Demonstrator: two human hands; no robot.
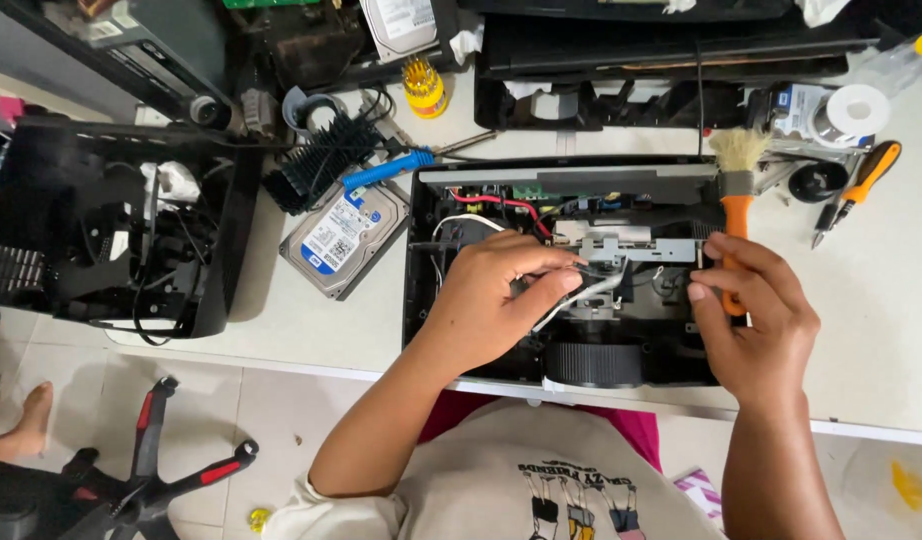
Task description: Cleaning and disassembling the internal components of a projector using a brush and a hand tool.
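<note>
An opened black device (426,300) with exposed wiring and a metal bracket lies on the white table in front of me. My left hand (491,295) reaches inside it and pinches a grey-white cable (591,292) near the bracket. My right hand (756,325) grips the orange handle of a paintbrush (738,180), held upright at the device's right side, its pale bristles pointing away from me above the far edge.
A hard drive (343,238) and a blue-handled tool (386,170) lie left of the device. Another dismantled black unit (111,240) sits at far left. An orange-handled screwdriver (861,185), tape rolls (849,112) and a black case (661,60) lie behind. A chair base (151,470) stands on the floor.
</note>
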